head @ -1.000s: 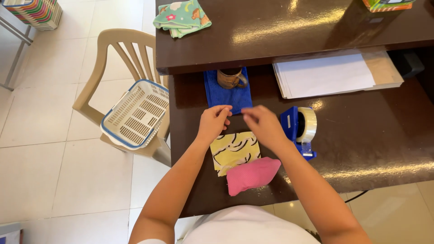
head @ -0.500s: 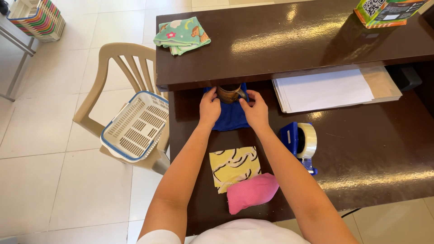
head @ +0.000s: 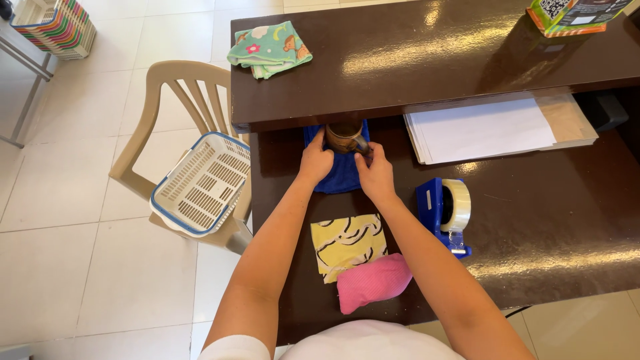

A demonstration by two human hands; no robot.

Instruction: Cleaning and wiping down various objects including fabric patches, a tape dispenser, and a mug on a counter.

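Observation:
A blue cloth (head: 341, 175) lies on the dark brown desk (head: 533, 220), partly under the raised shelf. A brown mug (head: 345, 137) stands on its far end. My left hand (head: 315, 160) rests on the cloth's left side, fingers up against the mug. On the right side my right hand (head: 375, 173) presses the cloth, with its fingers at the mug's handle. Whether either hand pinches the cloth or grips the mug is unclear. Nearer to me lie a yellow cloth with black stripes (head: 348, 244) and a folded pink cloth (head: 373, 283).
A blue tape dispenser (head: 448, 213) stands right of my arms. A paper stack (head: 490, 128) lies under the shelf (head: 427, 60), which carries a green patterned cloth (head: 269, 48) and a colourful box (head: 575, 15). A white basket (head: 200, 187) sits on a beige plastic chair (head: 170, 113) at left.
My hands left the yellow cloth and reached forward to the blue cloth and the mug. Since half a second ago they have settled closer around the mug's base.

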